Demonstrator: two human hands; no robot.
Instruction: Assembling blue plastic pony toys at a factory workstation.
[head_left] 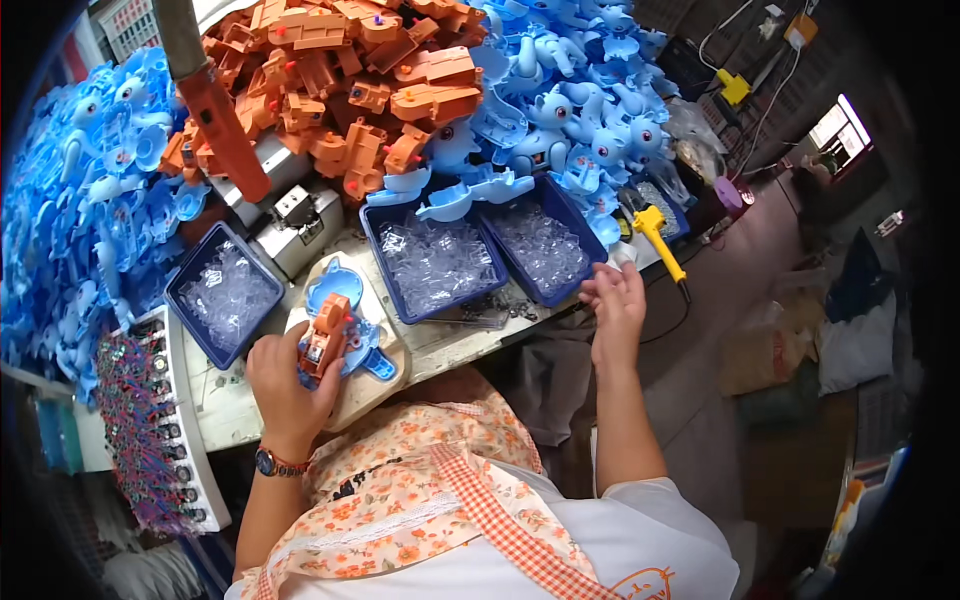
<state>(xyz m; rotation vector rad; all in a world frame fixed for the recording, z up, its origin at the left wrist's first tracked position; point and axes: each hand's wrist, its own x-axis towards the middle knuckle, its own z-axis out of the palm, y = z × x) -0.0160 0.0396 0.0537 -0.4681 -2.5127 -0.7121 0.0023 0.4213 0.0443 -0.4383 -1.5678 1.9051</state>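
Note:
My left hand (285, 390) grips an orange plastic housing (328, 330), its thumb and fingers on either side. The housing sits over a light blue toy-animal shell half (368, 345), which lies on a pale board (395, 375) at the table's front edge. Part of the shell is hidden behind the housing and the fingers. Off to the right, my right hand (617, 310) is raised with its fingers apart and slightly bent, holding nothing I can see. It is beside the right-hand blue bin (555, 298), filled with small clear plastic pieces.
More clear pieces fill a middle blue bin (405, 315) and a left one (228, 350). Orange housings (350, 60) and blue toy shells (60, 220) are heaped behind. A white tray (190, 430) holds wired parts. A yellow-handled tool (655, 230) lies at the right edge.

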